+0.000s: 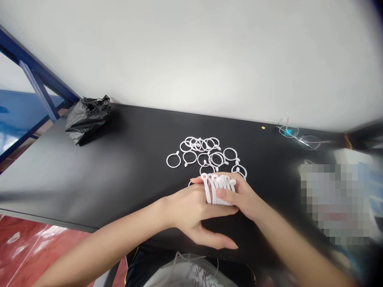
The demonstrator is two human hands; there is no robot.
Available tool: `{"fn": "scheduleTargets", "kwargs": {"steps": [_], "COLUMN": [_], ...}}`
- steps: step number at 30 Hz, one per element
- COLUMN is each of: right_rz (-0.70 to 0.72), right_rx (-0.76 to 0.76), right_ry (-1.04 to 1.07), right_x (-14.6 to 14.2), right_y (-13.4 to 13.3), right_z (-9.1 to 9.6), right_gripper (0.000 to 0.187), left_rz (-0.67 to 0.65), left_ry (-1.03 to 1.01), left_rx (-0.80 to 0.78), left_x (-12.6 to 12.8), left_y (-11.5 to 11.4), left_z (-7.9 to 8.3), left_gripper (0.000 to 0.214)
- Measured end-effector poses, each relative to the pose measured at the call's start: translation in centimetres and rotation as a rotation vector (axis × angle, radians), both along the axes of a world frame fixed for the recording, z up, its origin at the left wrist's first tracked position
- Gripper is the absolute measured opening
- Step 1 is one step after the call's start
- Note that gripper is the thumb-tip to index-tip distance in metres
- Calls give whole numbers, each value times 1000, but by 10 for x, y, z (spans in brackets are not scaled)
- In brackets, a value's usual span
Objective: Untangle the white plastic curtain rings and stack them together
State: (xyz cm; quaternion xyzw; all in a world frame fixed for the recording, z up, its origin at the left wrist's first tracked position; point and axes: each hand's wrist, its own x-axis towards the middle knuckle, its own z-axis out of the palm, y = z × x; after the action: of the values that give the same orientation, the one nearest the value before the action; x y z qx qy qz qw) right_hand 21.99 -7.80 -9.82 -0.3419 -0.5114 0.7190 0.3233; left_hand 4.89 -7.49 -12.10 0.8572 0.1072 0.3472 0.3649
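Note:
Several white plastic curtain rings (220, 191), each with a small eyelet, are bunched side by side around the fingers of my left hand (191, 209). That hand's fingers stretch out to the right, with the thumb spread away below. My right hand (242, 195) closes on the bunch from the right, its thumb pressing the near side and its fingers partly hidden behind. Just beyond both hands, more white curtain rings (189, 158) lie loosely spread on the black table (137, 159), some overlapping. One ring is partly covered by my hands.
A crumpled black plastic bag (88, 118) sits at the table's far left corner. Eyeglasses (309, 142) and a small yellow bit (263, 128) lie near the wall (191, 59). A blurred, pixelated pale item (335, 203) is at right. Printed white plastic (191, 273) rests over my lap.

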Motion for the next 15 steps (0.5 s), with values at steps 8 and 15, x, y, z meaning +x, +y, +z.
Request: {"fn": "scheduleTargets", "kwargs": {"steps": [8,15], "right_rz": [-69,-67], "right_rx": [1,22], "right_ry": [17,-9], "right_x": [-1,-4], "right_y": [-2,1], "right_z": [-2,0], "right_gripper": [24,37], "left_rz": [21,13], "left_ry": [12,71], "left_rx": [66,35], "left_x": [2,1], "left_y": [2,1], "left_z": [4,3], "left_gripper": [42,46]}}
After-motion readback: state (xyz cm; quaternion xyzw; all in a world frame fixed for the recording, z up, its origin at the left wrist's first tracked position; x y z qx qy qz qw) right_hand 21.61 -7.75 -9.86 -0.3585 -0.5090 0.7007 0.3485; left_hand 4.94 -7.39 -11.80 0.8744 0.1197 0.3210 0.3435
